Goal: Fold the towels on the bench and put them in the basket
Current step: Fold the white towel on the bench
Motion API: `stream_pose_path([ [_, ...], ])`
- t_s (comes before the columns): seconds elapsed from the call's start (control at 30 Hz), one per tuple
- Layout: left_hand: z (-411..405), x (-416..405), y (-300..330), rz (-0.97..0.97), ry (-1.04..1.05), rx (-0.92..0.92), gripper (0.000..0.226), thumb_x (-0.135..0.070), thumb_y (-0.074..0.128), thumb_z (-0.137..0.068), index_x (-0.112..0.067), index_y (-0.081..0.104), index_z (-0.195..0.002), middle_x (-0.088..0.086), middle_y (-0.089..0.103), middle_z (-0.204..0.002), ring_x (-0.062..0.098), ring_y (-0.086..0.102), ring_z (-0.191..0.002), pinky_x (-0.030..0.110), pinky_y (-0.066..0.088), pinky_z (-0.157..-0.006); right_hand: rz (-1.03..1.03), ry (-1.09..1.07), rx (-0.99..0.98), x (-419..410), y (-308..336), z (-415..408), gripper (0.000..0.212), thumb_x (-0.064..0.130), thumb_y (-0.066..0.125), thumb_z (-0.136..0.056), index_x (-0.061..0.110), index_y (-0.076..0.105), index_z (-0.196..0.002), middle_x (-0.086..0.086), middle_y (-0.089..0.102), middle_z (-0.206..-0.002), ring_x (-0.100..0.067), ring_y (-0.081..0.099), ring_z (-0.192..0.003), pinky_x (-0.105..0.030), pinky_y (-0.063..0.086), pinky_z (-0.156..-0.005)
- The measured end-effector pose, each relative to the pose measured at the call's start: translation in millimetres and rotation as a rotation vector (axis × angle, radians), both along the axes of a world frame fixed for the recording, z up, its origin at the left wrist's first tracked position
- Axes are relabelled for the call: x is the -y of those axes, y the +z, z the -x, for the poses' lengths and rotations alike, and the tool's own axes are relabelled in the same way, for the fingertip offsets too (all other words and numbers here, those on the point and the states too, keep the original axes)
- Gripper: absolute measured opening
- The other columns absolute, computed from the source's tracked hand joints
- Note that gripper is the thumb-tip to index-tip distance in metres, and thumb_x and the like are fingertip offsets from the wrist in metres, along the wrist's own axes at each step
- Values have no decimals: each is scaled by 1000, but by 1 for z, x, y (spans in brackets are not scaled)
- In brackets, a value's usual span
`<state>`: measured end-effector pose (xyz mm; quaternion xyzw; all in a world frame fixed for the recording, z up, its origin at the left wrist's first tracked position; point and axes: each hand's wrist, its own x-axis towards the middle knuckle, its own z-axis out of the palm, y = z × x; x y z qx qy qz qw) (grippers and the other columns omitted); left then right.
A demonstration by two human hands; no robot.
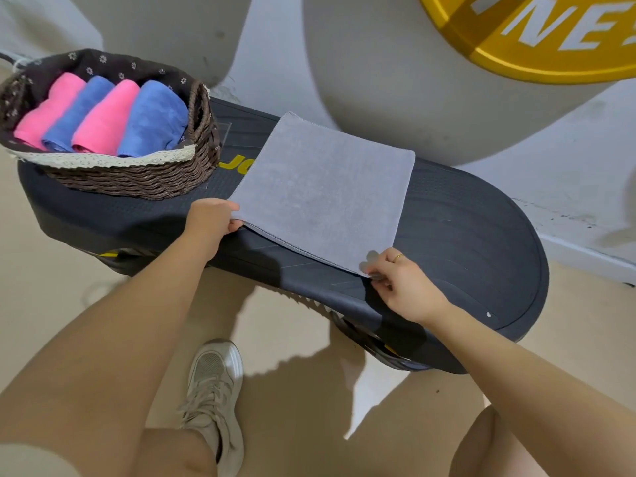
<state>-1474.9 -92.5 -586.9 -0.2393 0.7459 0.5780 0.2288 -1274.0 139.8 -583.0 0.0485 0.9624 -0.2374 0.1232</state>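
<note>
A grey towel (323, 191) lies flat and square on the dark bench (464, 242), its near edge showing layered folds. My left hand (211, 216) pinches the towel's near left corner. My right hand (402, 284) pinches the near right corner, a ring on one finger. At the bench's left end stands a brown wicker basket (144, 180) with a dark flowered lining and lace trim. Inside it lie several rolled towels side by side, pink (48, 111) and blue (155, 122) in turn.
The bench sits low on a beige floor (303, 390). My legs and a grey sneaker (215, 401) are just in front of it. A white wall with a yellow sign (537, 39) rises behind the bench.
</note>
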Motion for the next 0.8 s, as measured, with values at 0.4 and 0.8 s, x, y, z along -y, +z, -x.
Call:
stream_pose_path([
  [0.4, -12, 27, 6, 896, -997, -557, 20, -12, 47, -93, -7, 66, -92, 16, 48, -97, 37, 54, -94, 39, 42, -71, -237, 133, -18, 1, 18, 17, 21, 10, 46, -88, 4, 61, -101, 0, 55, -85, -24, 50, -86, -21, 34, -71],
  [0.8, 15, 24, 43, 340, -1008, -364, 28, -31, 59, -70, -5, 66, -78, 2, 58, -74, 16, 50, -75, 31, 38, -71, 640, -375, 273, -43, 38, 27, 19, 3, 44, -93, 7, 58, -82, -4, 44, -69, -13, 38, -61, -20, 36, -61],
])
